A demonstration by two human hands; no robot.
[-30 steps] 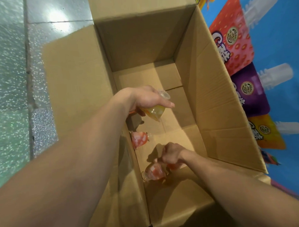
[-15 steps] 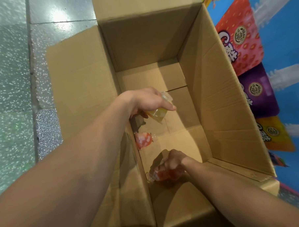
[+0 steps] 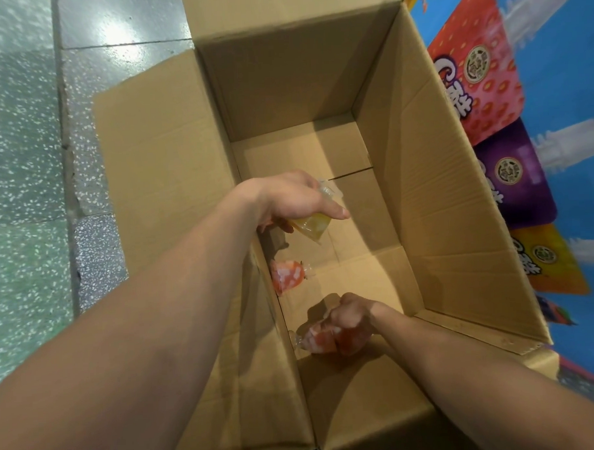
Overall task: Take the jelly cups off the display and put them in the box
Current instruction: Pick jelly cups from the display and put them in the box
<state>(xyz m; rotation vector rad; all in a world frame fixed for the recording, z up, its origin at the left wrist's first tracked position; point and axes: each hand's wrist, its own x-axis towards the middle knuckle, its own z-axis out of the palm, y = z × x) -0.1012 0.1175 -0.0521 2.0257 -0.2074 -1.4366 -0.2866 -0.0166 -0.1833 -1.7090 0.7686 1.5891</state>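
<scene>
Left grip (image 3: 294, 202) clamps a yellow plastic jelly cup (image 3: 310, 227), right grip (image 3: 351, 316) clutches red plastic cups (image 3: 319, 340) (third red cup (image 3: 287, 278) between them).

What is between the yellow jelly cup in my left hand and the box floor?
Nothing visible. The yellow jelly cup in the left hand hangs over bare box floor; the loose red cup lies nearer, aside.

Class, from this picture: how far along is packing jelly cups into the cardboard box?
Done: one red, white-flecked plastic jelly cup lies on the floor of the brown cardboard box. In hand: the left hand holds a yellow jelly cup; the right hand grips a second red jelly cup. Left: releasing both; the display's stock is out of view.
</scene>
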